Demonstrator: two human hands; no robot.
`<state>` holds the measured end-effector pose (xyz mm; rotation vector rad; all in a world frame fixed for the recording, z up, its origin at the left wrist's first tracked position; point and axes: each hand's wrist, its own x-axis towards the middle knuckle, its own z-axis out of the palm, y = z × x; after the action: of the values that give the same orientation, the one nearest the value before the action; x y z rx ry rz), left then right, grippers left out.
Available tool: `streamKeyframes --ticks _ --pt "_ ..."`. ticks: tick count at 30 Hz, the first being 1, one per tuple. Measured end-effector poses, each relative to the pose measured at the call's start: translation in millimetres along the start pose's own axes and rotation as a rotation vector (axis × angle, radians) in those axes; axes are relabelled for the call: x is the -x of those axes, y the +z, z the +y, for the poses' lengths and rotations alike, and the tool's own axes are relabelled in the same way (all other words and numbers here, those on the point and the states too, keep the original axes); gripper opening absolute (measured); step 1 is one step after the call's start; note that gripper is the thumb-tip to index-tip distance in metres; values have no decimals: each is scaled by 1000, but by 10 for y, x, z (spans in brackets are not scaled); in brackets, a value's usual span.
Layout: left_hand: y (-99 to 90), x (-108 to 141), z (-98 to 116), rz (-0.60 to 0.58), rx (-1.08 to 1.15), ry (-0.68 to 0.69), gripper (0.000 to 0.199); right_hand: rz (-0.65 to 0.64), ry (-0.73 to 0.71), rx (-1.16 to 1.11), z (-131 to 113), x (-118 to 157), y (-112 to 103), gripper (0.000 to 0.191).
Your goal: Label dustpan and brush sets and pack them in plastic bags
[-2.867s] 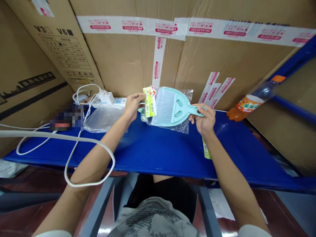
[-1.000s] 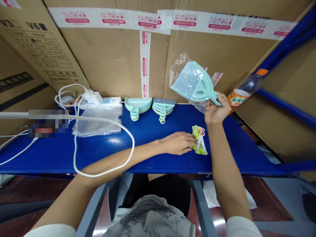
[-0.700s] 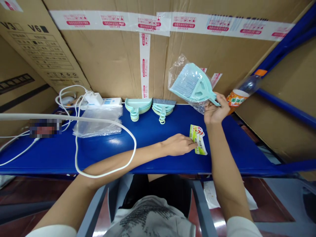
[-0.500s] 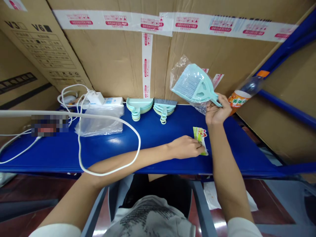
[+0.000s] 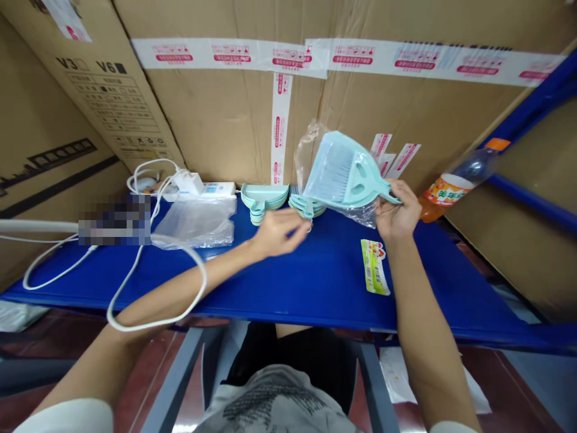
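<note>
My right hand grips the handle of a light blue dustpan with a brush laid in it, raised over the table's back right. A clear plastic bag hangs loosely around the set. My left hand is over the middle, fingers bent and pinched near the handle rings of the stacked brushes; what it holds, if anything, is too small to make out. Stacked dustpans stand just behind it. Green and yellow cards lie on the blue table.
Clear plastic bags lie at the left, beside a white power strip and cables. A white cable loops above my left forearm. An orange drink bottle leans at the right. Cardboard stands behind the table.
My left hand has left the cards and moved left and back to the stacked brushes. My right hand still holds the dustpan and brush, now tilted differently. The view has shifted a little.
</note>
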<state>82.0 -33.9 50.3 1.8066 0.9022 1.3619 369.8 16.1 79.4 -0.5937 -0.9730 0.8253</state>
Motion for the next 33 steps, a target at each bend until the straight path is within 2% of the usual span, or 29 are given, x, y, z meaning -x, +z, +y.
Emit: streamKeyframes --ticks 3,5,7,12,16,20,25,30,33 --pt "-511 -128 -177 167 -50 38 32 -113 81 47 42 132 145 23" --pt "-702 -193 -270 196 85 -7 35 -181 124 74 91 233 247 24" --pt "-783 -232 -311 191 200 -31 40 -236 160 89 143 323 332 26" --pt "-840 -264 -239 304 215 13 45 -282 229 108 219 432 417 35" --pt "-895 -288 -239 214 171 10 37 -294 226 116 226 444 421 38" --pt "-876 -291 -293 112 228 -129 26 -328 225 120 227 471 429 35" --pt "-841 -255 -282 39 297 -313 24 -405 387 106 187 490 426 37" --pt "-786 -220 -254 53 386 -392 20 -503 648 169 93 510 453 63" --pt "-716 -204 -238 71 399 -387 16 -525 620 270 83 547 479 55"
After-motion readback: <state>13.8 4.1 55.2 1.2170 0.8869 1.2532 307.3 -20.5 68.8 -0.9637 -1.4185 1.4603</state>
